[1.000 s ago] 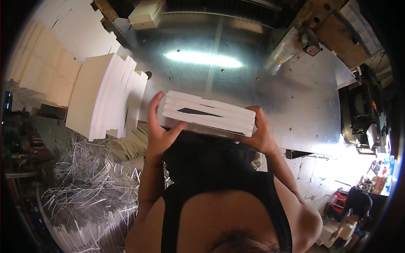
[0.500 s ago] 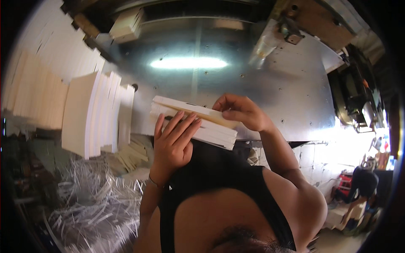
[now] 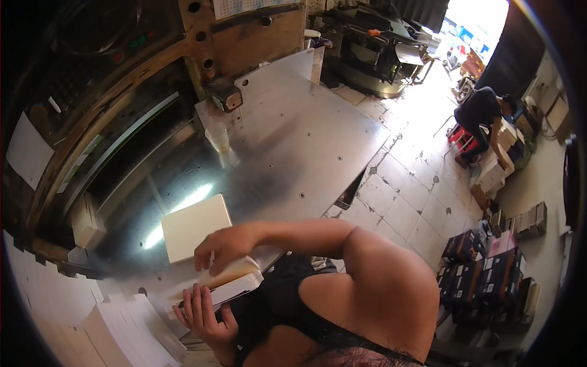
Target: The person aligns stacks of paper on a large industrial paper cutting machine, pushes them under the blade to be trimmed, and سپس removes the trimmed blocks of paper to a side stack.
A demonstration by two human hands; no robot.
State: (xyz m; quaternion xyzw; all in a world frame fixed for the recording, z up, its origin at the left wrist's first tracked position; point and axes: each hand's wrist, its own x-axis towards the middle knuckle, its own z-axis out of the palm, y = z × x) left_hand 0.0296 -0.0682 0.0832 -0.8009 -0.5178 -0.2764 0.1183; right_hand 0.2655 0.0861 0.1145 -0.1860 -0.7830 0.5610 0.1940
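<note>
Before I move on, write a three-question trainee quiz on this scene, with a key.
1. Which of the worker's hands is nearer the clear cup: the left hand or the right hand?
2. True or false: a seated co-worker is toward the right of the picture, apart from the metal table.
3. What lies flat on the table beside the right hand?
A) a coiled hose
B) a cream book-like block
C) a pair of gloves

Key: 1. The right hand; 2. True; 3. B.
</note>
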